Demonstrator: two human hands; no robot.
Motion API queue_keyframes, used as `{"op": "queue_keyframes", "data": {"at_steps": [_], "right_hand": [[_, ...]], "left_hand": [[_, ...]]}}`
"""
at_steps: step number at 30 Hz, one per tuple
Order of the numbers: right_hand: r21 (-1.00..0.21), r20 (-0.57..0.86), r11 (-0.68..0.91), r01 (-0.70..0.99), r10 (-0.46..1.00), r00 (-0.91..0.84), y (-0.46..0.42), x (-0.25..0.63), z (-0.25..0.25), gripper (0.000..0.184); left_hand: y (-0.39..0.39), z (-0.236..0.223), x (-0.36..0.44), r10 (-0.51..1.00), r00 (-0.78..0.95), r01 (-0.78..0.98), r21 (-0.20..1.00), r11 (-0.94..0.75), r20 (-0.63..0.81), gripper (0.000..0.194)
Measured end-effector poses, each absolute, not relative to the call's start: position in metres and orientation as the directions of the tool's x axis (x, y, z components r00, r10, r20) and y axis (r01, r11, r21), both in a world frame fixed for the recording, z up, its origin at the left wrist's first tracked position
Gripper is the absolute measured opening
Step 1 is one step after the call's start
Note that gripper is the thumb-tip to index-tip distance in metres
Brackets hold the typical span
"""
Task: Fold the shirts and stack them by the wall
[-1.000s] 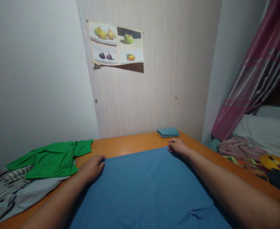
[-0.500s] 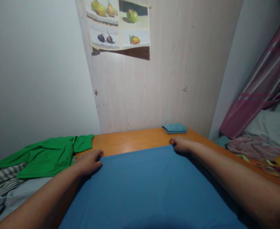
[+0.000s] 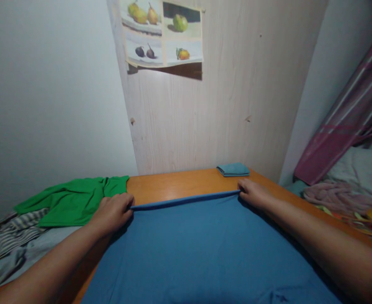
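A large blue cloth (image 3: 186, 249), perhaps a garment, spreads over the wooden table toward me; its near part runs out of view. My left hand (image 3: 114, 211) is closed on its far left corner. At the far right corner my right hand (image 3: 252, 193) grips the same cloth, fingers curled round the edge. Between the two hands the far edge is pulled taut and slightly rolled or raised. Whether the cloth is a shirt or something else cannot be made out.
A green shirt (image 3: 75, 202) lies at the left on striped and grey clothes (image 3: 17, 236). A folded teal cloth (image 3: 233, 169) rests at the back of the table (image 3: 173, 185), near the wall. Beyond the right edge are bedding (image 3: 351, 169) and a pink curtain (image 3: 332, 126).
Both hands have closed on the far corners of the blue cloth. The right hand has shifted right, and the far edge has become tight and rolled. The view has moved slightly.
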State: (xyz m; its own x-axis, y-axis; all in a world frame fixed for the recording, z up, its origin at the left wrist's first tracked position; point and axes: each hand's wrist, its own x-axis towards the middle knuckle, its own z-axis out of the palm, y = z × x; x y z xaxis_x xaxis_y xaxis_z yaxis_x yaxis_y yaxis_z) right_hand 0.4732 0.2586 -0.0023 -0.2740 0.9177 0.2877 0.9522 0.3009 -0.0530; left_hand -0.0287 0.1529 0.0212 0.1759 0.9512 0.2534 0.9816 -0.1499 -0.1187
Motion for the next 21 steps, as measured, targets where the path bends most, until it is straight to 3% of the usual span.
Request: {"op": "queue_keyframes", "data": {"at_steps": [4, 10, 13, 17, 21], "right_hand": [[-0.021, 0.297, 0.341, 0.94, 0.9, -0.32, 0.237, 0.486, -0.016, 0.019], [0.005, 0.257, 0.323, 0.947, 0.914, -0.313, 0.233, 0.492, -0.022, 0.026], [0.003, 0.208, 0.295, 0.955, 0.934, -0.289, 0.235, 0.492, -0.013, 0.026], [-0.021, 0.239, 0.24, 0.97, 0.944, -0.229, 0.242, 0.484, -0.001, 0.029], [-0.064, 0.174, 0.321, 0.945, 0.936, -0.306, 0.254, 0.47, 0.003, 0.037]], "left_hand": [[0.134, 0.01, -0.026, 0.924, 0.283, 0.955, -0.168, -0.246, 0.255, 0.016], [0.128, 0.004, -0.025, 0.938, 0.284, 0.957, -0.122, -0.264, 0.2, 0.022], [0.132, 0.01, -0.03, 0.951, 0.282, 0.957, 0.031, -0.287, 0.124, 0.019], [0.147, 0.008, -0.038, 0.965, 0.238, 0.925, 0.278, -0.26, 0.111, 0.033], [0.16, 0.002, -0.041, 0.973, 0.223, 0.908, 0.349, -0.231, 0.062, 0.033]]}}
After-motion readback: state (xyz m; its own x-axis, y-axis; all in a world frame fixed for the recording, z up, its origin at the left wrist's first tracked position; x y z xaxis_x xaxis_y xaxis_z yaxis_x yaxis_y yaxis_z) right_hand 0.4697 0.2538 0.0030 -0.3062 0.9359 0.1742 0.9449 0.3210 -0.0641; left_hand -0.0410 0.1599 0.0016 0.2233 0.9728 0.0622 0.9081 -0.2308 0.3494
